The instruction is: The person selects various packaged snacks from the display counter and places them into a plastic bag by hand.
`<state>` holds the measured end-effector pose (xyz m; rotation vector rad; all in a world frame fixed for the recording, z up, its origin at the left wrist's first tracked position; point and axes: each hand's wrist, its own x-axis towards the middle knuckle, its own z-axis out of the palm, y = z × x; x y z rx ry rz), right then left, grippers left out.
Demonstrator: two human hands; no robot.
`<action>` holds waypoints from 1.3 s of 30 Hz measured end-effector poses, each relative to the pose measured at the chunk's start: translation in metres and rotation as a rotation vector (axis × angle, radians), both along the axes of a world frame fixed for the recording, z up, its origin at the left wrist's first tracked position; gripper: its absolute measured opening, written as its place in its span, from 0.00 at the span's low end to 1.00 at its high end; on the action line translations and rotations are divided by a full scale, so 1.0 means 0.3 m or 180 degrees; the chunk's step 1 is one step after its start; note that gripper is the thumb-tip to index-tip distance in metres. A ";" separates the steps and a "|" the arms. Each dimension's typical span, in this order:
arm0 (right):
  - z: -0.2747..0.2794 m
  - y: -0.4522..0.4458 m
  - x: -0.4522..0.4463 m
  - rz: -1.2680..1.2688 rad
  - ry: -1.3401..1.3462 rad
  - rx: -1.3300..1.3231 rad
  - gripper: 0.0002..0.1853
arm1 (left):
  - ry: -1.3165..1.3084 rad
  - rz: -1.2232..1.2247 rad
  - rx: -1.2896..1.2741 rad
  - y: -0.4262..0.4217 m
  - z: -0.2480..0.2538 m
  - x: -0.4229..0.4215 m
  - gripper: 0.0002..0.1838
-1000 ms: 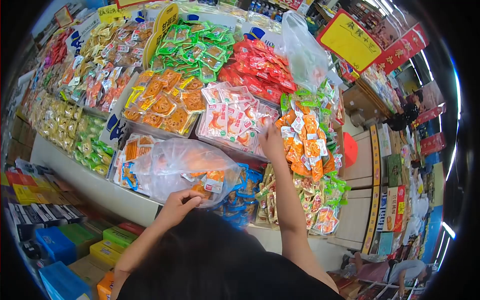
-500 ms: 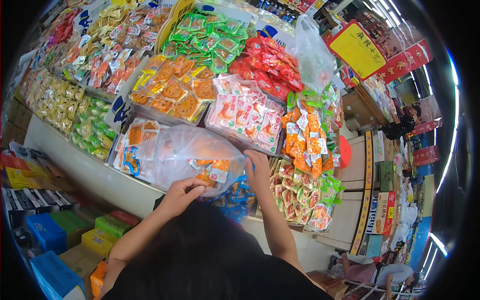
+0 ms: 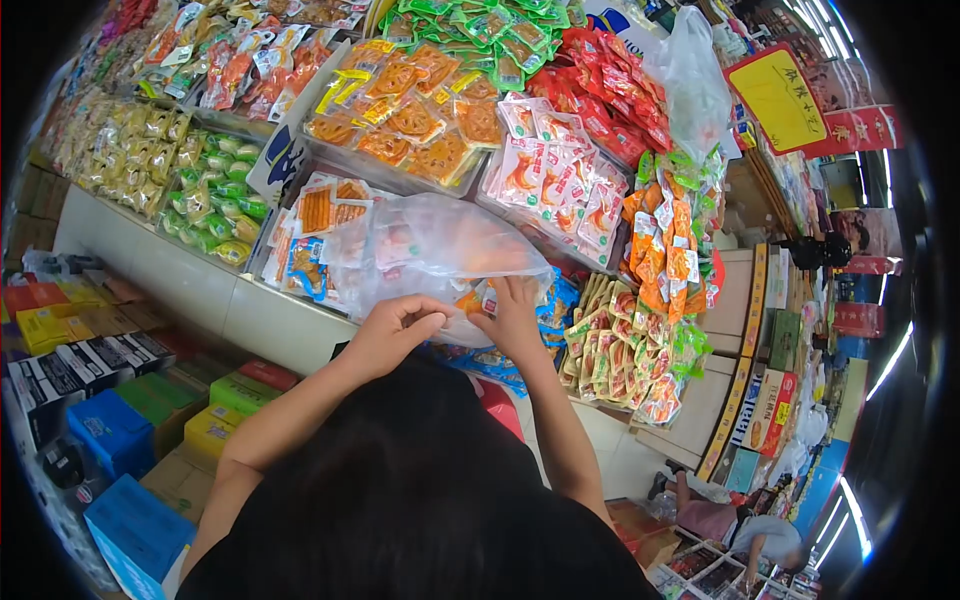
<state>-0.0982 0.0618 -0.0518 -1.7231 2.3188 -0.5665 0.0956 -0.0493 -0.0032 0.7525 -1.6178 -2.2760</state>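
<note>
Mostly, the plastic bag [image 3: 465, 237] lies beyond the pinching left hand [image 3: 398, 332].

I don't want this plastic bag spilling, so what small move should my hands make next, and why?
Perhaps raise the near edge of the translucent, rounded plastic bag slightly with your left hand: its thumb and fingertips are at that edge, your right hand is at the bag's near right side, and small orange plastic packets show close to that edge.

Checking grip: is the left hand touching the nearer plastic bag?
Touching. The head view shows the left hand pinching the nearer bag at its edge.
</note>
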 end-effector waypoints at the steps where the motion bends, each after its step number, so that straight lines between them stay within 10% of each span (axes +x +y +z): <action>1: -0.007 -0.005 0.001 -0.0019 0.0001 0.0016 0.31 | -0.0012 -0.0040 -0.0001 -0.009 -0.001 0.003 0.11; 16: -0.015 0.050 -0.094 -0.1256 -0.1033 -0.0460 0.15 | 0.0027 -0.0007 -0.0145 -0.038 -0.026 0.026 0.10; 24: 0.106 0.123 -0.112 -0.1739 -0.3436 -0.1111 0.13 | -0.0258 -0.0200 -0.0280 0.041 0.069 -0.055 0.11; 30: 0.301 0.255 -0.156 -0.0601 -0.3366 -0.0040 0.12 | -0.0101 0.0205 -0.1993 0.175 0.070 -0.231 0.20; 34: 0.326 0.355 -0.253 -0.0263 -0.3154 0.0006 0.12 | -0.0456 -0.0425 -0.0671 0.245 0.053 -0.326 0.12; 39: 0.300 0.450 -0.358 -0.0448 -0.3469 0.0039 0.14 | -0.0268 -0.0226 -0.0996 0.347 0.050 -0.441 0.08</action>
